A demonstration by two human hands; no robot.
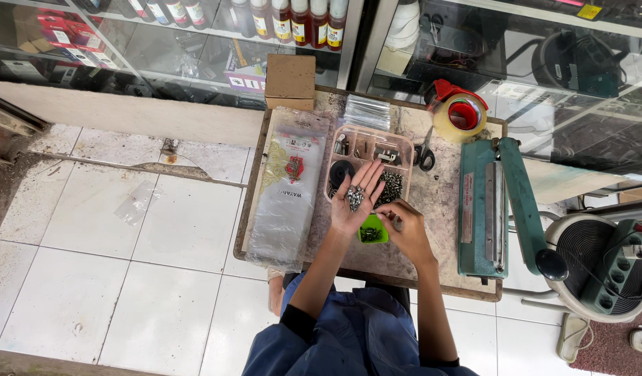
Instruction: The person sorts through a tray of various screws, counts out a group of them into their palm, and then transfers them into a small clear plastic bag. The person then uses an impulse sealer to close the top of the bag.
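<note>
Screws [355, 198] heap uncounted on spread left hand [354, 202]; right hand [403, 230] pinches one.

Single head-worn view, steeply downward, perhaps slightly forward, over a small worktable [439, 209].

Small silver screws [354, 198]: loose heap in upturned palm of left hand [356, 202], held over worktop just in front of the clear tray. Shiny metal, jumbled, no set orientation. One small piece pinched in right hand [403, 228] fingertips, beside a green dish [372, 230] w/ more bits.
</note>
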